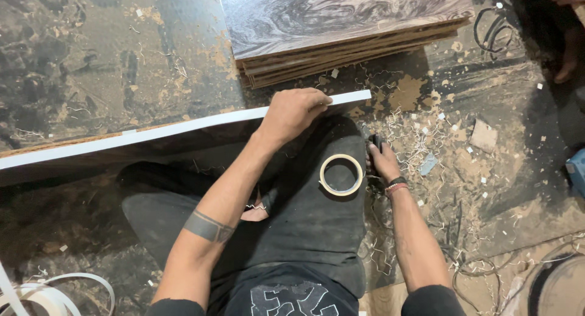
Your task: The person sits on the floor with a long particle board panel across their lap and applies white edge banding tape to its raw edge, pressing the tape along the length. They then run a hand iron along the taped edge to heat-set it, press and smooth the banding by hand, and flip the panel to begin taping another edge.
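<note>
Work in hand: edge banding on a laminated board (73, 66) that rests across the person's lap, its long edge turned up toward the camera.

Done so far: a white edge band (183, 129) covers the visible edge from the left border of the view to the board's right end, lying flat and unbroken as far as can be seen. Curly shavings (420, 139) litter the floor (487, 188), which suggests trimming has been going on.

Left to do: judging from the fingers at the corner, the band's right end is probably being pressed or checked; whether its margins are fully trimmed cannot be told.

Left hand (292, 112): curled over the board's edge near its right end, fingertips pressing on the white band.

Right hand (382, 161): closed around a small dark tool (373, 142) low beside the right knee; the tool's kind is unclear.

Tape roll (341, 174): a thin pale ring, mostly used up, resting on the dark trouser leg between the two hands.

Board surface: glossy dark laminate with a marbled pattern, dusted with sawdust.

Panel stack (341, 30): flat sheets with the same swirled grey top and raw brown cores showing at the edges, lying on the floor just beyond the board.

Spare banding (55, 291): loose white coils at lower left.

Floor: rough, covered in chips and dust.
</note>
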The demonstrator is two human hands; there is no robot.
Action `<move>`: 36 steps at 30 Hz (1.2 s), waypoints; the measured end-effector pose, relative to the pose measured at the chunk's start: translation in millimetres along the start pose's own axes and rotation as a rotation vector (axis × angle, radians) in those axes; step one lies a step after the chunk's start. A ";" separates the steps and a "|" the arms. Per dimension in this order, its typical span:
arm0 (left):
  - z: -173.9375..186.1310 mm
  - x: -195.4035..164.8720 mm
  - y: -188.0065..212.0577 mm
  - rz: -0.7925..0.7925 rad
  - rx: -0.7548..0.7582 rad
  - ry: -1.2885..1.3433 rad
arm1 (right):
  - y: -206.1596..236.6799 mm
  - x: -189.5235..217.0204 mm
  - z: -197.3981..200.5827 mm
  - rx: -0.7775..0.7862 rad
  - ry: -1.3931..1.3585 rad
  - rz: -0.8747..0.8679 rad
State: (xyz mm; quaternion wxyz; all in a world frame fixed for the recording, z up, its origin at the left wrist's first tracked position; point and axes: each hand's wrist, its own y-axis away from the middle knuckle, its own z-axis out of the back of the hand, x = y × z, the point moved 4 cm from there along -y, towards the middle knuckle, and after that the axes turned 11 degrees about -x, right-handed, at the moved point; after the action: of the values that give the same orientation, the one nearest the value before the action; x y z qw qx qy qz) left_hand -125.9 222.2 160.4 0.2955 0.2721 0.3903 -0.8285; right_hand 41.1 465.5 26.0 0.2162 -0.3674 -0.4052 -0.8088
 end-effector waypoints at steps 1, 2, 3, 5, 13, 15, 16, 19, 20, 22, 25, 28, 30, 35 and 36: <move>0.5 1.2 -1.0 -0.004 0.014 0.014 | -1.4 2.6 0.1 -0.029 0.072 0.059; 1.0 1.7 -1.7 0.005 0.006 0.018 | -3.1 5.8 0.6 -0.058 0.144 0.119; 1.2 1.9 -2.5 0.014 -0.002 0.025 | -4.1 9.1 2.8 -0.089 0.217 0.180; 1.2 2.2 -4.4 0.032 -0.023 0.024 | -4.6 18.3 11.7 -0.167 0.387 0.327; -6.6 0.2 -4.4 0.055 -0.031 0.026 | 13.8 74.4 96.2 -0.212 0.231 0.287; -9.8 -0.2 -4.7 0.077 -0.015 0.014 | 28.0 110.0 114.5 -0.197 0.200 0.385; -10.5 0.0 -5.0 0.089 -0.011 0.002 | 34.0 128.1 120.9 -0.159 0.186 0.379; -10.7 -1.6 -6.6 0.090 -0.039 -0.040 | 42.6 185.0 119.9 -0.048 0.161 0.427; -11.0 -1.7 -7.1 0.099 -0.040 -0.042 | 42.8 200.4 113.7 -0.014 0.157 0.449; -11.6 -1.5 -8.4 0.113 -0.040 -0.047 | 34.9 222.8 93.1 0.042 0.162 0.423; -13.2 -0.7 -10.0 0.127 -0.060 -0.055 | 21.2 241.6 61.1 0.079 0.274 0.424; -16.4 0.5 -10.3 0.151 -0.068 -0.047 | 17.8 251.1 45.7 0.070 0.348 0.437; -18.5 0.7 -10.1 0.145 -0.065 -0.056 | 19.8 256.7 40.7 0.037 0.440 0.458; -12.4 4.5 -5.3 0.110 -0.031 -0.025 | 30.6 267.2 23.3 -0.018 0.626 0.508; -5.9 6.7 -3.3 0.083 -0.032 -0.043 | 32.2 268.9 16.8 -0.014 0.646 0.524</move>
State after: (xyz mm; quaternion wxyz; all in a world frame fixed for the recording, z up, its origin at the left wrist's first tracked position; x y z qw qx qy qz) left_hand -131.5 226.8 154.2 0.3422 0.2655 0.3853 -0.8149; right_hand -102.2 446.6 255.6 0.5283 -0.1870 -0.2036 -0.8028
